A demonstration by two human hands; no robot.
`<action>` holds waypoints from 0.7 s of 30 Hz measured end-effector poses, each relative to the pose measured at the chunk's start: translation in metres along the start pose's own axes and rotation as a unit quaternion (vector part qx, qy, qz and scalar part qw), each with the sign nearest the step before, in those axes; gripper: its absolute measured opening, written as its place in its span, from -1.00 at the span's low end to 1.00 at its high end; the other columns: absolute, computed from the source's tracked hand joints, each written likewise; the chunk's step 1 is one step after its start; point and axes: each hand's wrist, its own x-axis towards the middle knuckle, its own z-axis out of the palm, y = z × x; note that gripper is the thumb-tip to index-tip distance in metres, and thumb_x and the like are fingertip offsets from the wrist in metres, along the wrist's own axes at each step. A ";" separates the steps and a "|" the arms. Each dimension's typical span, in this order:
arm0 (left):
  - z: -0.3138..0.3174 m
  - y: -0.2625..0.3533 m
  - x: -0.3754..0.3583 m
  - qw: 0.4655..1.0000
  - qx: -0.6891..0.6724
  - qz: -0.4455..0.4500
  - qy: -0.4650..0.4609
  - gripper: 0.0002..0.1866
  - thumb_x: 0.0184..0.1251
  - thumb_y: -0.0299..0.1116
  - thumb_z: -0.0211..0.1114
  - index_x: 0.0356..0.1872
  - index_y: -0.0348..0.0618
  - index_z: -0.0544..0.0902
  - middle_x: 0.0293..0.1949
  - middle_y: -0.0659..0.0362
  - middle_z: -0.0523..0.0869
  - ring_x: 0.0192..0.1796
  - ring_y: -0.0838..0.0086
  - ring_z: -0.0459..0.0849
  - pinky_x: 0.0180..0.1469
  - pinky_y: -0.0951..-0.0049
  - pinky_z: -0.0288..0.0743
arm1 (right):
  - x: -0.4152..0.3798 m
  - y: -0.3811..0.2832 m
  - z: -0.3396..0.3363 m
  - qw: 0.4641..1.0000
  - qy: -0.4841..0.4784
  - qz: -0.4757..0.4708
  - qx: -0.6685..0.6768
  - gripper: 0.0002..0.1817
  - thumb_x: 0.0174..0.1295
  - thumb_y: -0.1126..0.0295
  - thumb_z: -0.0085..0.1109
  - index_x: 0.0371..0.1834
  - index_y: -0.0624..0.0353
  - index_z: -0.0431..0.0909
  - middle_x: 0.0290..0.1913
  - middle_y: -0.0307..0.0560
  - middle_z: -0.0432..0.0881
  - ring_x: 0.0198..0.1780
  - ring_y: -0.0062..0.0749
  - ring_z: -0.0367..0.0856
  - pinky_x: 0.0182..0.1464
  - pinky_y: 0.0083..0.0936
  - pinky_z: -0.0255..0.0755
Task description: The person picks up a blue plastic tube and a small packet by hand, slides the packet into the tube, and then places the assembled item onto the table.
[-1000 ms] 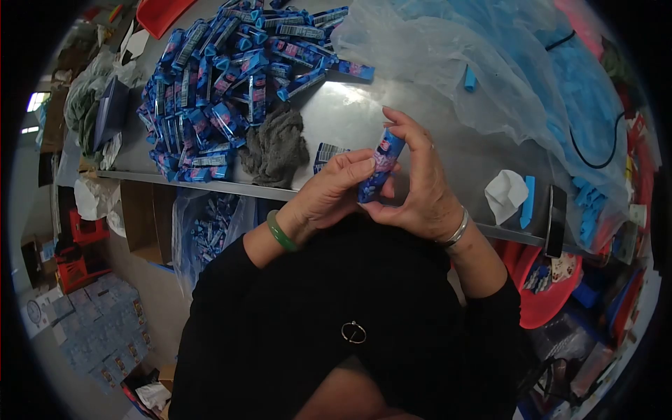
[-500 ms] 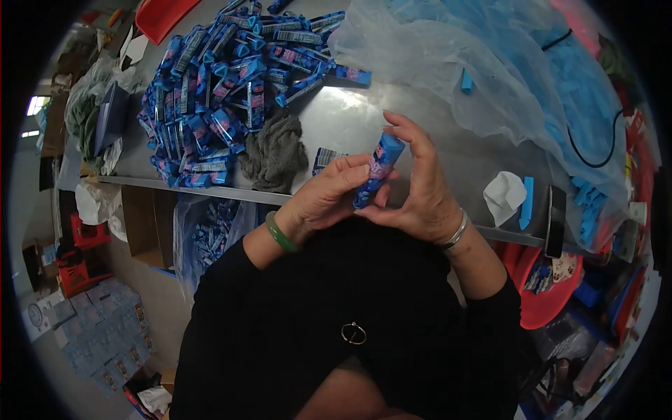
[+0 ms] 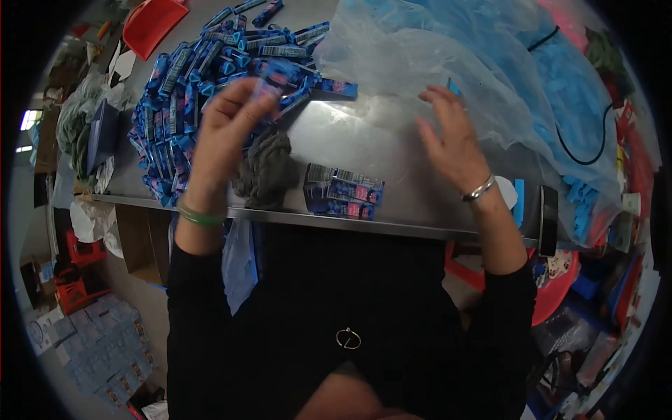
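Note:
My left hand, blurred by motion, is raised over the pile of blue wrapped tubes. Its thumb and fingers pinch a blue wrapped tube, also smeared. My right hand is apart from it over the metal table, fingers spread and nothing in them, near the clear plastic sheeting. Between the hands, by the front edge, several flat blue and pink printed wrappers lie on the tabletop. A grey crumpled cloth sits just left of them.
Clear plastic sheeting with light blue pieces covers the back right. A black object, a blue strip and a white piece lie at the front right. A red dustpan is at the back left.
My hands have moved apart, the left one up and left to the pile. The tube held between them is no longer there, and the flat wrappers are uncovered.

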 end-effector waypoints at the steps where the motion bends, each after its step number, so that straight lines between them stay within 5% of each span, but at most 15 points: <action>1: -0.024 0.010 0.011 0.992 0.116 0.030 0.050 -0.75 0.40 -0.27 0.27 -0.04 -0.21 0.63 -0.26 0.22 0.71 -0.16 0.59 0.65 -0.13 0.51 0.53 | 0.007 0.019 -0.002 0.999 -0.003 0.034 -0.029 -0.64 0.32 0.37 0.07 0.13 0.27 0.42 0.17 0.27 0.48 0.27 0.16 0.40 0.28 -0.22 0.31; 3: -0.086 0.008 0.041 0.911 0.359 0.159 0.126 -0.73 0.34 -0.30 0.33 -0.03 -0.21 0.63 -0.24 0.17 0.73 -0.12 0.45 0.69 -0.11 0.41 0.56 | 0.021 0.049 -0.004 0.984 -0.041 0.155 -0.083 -0.66 0.35 0.35 0.00 0.12 0.27 0.44 0.09 0.33 0.53 0.23 0.18 0.44 0.23 -0.19 0.35; 4: -0.104 0.012 0.052 0.911 0.359 0.157 0.126 -0.73 0.34 -0.30 0.33 -0.03 -0.21 0.63 -0.24 0.17 0.73 -0.12 0.45 0.69 -0.11 0.41 0.56 | 0.029 0.062 -0.003 0.983 -0.043 0.156 -0.083 -0.66 0.35 0.35 0.00 0.12 0.27 0.44 0.09 0.33 0.53 0.23 0.18 0.44 0.23 -0.19 0.35; 6: -0.126 0.022 0.062 0.616 0.711 0.269 0.207 -0.72 0.24 -0.36 0.38 -0.05 -0.19 0.63 -0.23 0.13 0.72 -0.14 0.29 0.69 -0.10 0.33 0.54 | 0.043 0.084 0.003 0.929 -0.144 0.231 -0.252 -0.62 0.38 0.23 -0.04 0.14 0.23 0.47 0.15 0.31 0.52 0.23 0.17 0.44 0.23 -0.15 0.35; 9: -0.081 0.026 0.056 0.575 0.705 0.354 0.217 -0.71 0.14 -0.38 0.43 -0.10 -0.15 0.65 -0.19 0.10 0.70 -0.12 0.19 0.66 -0.08 0.28 0.51 | 0.064 0.117 0.019 0.939 -0.065 0.264 -0.208 -0.52 0.41 0.07 -0.10 0.20 0.16 0.47 0.22 0.25 0.50 0.24 0.17 0.44 0.25 -0.11 0.33; 11: -0.035 0.009 0.037 0.740 0.586 0.321 0.082 -0.74 0.10 -0.36 0.47 -0.19 -0.14 0.64 -0.22 0.11 0.67 -0.14 0.21 0.62 -0.10 0.28 0.48 | 0.071 0.123 0.022 0.954 -0.028 0.207 -0.217 -0.48 0.41 0.01 -0.14 0.24 0.14 0.45 0.26 0.21 0.47 0.26 0.16 0.42 0.28 -0.11 0.31; 13: 0.015 -0.012 0.006 0.871 0.452 0.176 -0.076 -0.76 0.07 -0.37 0.48 -0.27 -0.12 0.62 -0.28 0.11 0.63 -0.18 0.21 0.59 -0.12 0.27 0.47 | 0.079 0.145 0.031 0.962 0.012 0.149 -0.227 -0.43 0.41 -0.04 -0.18 0.28 0.12 0.43 0.30 0.17 0.45 0.29 0.15 0.40 0.30 -0.11 0.30; 15: 0.047 -0.046 -0.012 0.887 0.394 0.187 -0.155 -0.76 0.05 -0.39 0.47 -0.28 -0.13 0.60 -0.32 0.13 0.57 -0.19 0.22 0.56 -0.10 0.27 0.44 | 0.087 0.190 0.049 0.937 0.091 0.135 -0.308 -0.40 0.41 -0.06 -0.18 0.35 0.09 0.38 0.36 0.13 0.39 0.34 0.12 0.35 0.32 -0.12 0.28; 18: 0.074 -0.066 -0.030 0.874 0.401 0.162 -0.219 -0.72 0.01 -0.39 0.47 -0.26 -0.13 0.58 -0.28 0.12 0.55 -0.15 0.22 0.54 -0.05 0.28 0.42 | 0.088 0.239 0.060 0.931 0.011 0.101 -0.352 -0.39 0.39 -0.05 -0.14 0.40 0.05 0.32 0.41 0.13 0.33 0.37 0.13 0.31 0.35 -0.13 0.26; 21: 0.081 -0.069 -0.034 0.873 0.412 0.128 -0.229 -0.70 0.00 -0.38 0.46 -0.24 -0.14 0.57 -0.26 0.12 0.53 -0.12 0.21 0.52 -0.03 0.26 0.41 | 0.072 0.127 0.021 0.915 -0.102 0.219 -0.322 -0.43 0.35 0.05 -0.04 0.38 0.01 0.33 0.34 0.11 0.41 0.32 0.10 0.38 0.32 -0.16 0.30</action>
